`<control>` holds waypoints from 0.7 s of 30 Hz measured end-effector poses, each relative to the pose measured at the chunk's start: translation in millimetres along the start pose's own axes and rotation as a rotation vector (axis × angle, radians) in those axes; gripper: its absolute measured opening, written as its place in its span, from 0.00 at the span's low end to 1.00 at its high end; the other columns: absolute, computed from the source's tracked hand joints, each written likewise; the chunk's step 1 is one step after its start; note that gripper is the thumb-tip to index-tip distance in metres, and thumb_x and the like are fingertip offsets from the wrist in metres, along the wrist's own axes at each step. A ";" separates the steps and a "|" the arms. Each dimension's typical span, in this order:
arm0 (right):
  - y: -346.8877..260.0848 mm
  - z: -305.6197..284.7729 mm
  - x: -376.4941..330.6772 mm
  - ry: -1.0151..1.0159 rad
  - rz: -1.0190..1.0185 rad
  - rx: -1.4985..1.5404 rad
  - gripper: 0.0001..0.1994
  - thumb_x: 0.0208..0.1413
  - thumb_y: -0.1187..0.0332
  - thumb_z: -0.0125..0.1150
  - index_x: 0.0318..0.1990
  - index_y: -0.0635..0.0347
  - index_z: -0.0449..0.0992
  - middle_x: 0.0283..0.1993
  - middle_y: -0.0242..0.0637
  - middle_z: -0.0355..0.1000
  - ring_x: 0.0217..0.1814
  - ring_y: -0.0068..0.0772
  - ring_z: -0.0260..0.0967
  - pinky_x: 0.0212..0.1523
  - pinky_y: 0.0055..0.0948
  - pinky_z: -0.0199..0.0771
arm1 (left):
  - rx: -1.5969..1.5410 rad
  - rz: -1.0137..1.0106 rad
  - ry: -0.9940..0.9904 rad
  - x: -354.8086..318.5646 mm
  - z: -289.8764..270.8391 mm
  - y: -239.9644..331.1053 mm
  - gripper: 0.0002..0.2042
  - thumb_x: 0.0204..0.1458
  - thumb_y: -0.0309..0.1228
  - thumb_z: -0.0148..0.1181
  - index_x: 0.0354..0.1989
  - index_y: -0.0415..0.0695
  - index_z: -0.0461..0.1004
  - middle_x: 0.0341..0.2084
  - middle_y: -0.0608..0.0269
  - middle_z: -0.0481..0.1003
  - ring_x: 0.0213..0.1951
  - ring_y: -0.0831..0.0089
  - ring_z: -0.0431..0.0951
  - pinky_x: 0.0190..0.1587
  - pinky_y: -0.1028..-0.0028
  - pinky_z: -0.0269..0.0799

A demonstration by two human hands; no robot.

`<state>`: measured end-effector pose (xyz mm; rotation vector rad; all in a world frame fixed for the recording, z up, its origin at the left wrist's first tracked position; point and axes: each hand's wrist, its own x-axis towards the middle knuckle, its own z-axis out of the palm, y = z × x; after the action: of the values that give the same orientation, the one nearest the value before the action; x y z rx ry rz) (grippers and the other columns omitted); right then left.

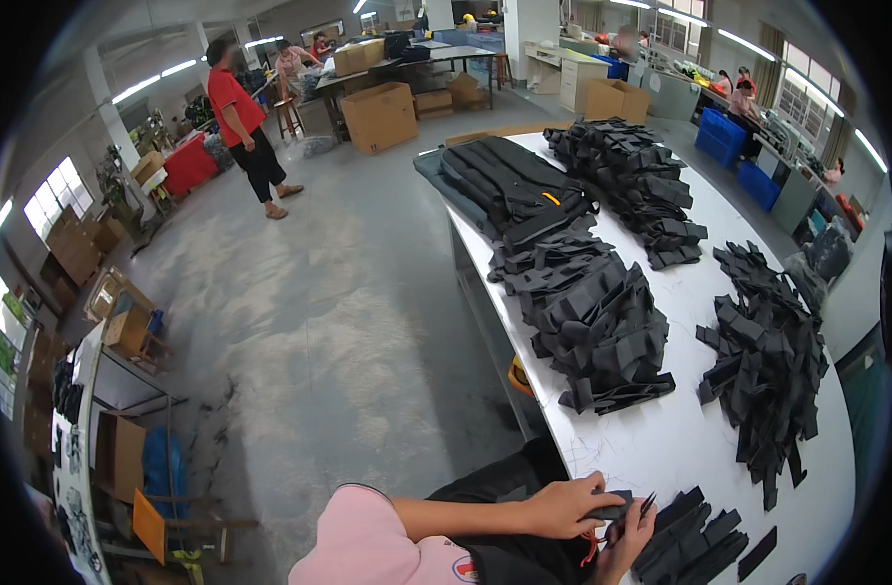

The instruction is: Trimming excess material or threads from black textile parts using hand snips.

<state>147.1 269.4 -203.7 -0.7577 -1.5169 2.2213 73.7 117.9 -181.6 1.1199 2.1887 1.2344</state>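
At the near end of a white counter (651,448), the person's two hands worked close together. The left hand (563,508) pinched a black fabric strip (614,508) between thumb and fingers; the right hand (629,538) was curled just beside it, holding a slim dark pointed tool (648,503). A small pile of similar strips (688,539) lay just right of the hands, with larger black heaps (602,327) farther along. At the counter's far left corner lay stacked black fabric panels (509,180) with an orange tag. Beyond the right edge, a clear plastic bag (832,252) held something dark. Across the room stood a large cardboard box (380,119), a smaller carton (617,101) and two blue crates (721,137); what they held could not be made out.
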 end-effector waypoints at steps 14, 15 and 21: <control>-7.3 13.9 8.5 -0.145 -0.127 -0.001 0.07 0.54 0.75 0.56 0.40 0.62 0.68 0.29 0.27 0.64 0.29 0.16 0.61 0.30 0.15 0.63 | -0.998 -0.141 -0.570 14.8 7.7 -43.4 0.28 0.55 0.41 0.54 0.60 0.41 0.54 0.36 0.59 0.72 0.36 0.76 0.73 0.40 0.78 0.68; -5.7 14.5 11.7 -0.145 -0.130 0.003 0.07 0.54 0.75 0.56 0.40 0.62 0.68 0.29 0.27 0.64 0.29 0.16 0.61 0.30 0.15 0.63 | -0.993 -0.140 -0.571 14.8 7.3 -41.3 0.28 0.55 0.41 0.54 0.60 0.41 0.54 0.36 0.59 0.72 0.36 0.76 0.73 0.40 0.78 0.68; 6.3 9.8 28.3 -0.060 -0.040 0.097 0.04 0.56 0.77 0.52 0.39 0.63 0.67 0.30 0.30 0.64 0.28 0.18 0.63 0.29 0.16 0.65 | -1.247 -0.263 -0.480 10.2 10.5 -32.0 0.17 0.60 0.37 0.48 0.52 0.40 0.60 0.32 0.62 0.73 0.29 0.78 0.74 0.35 0.79 0.71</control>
<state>118.7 275.6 -213.3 -0.6310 -1.4273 2.2884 59.9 122.2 -213.7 0.4645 0.8275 1.5711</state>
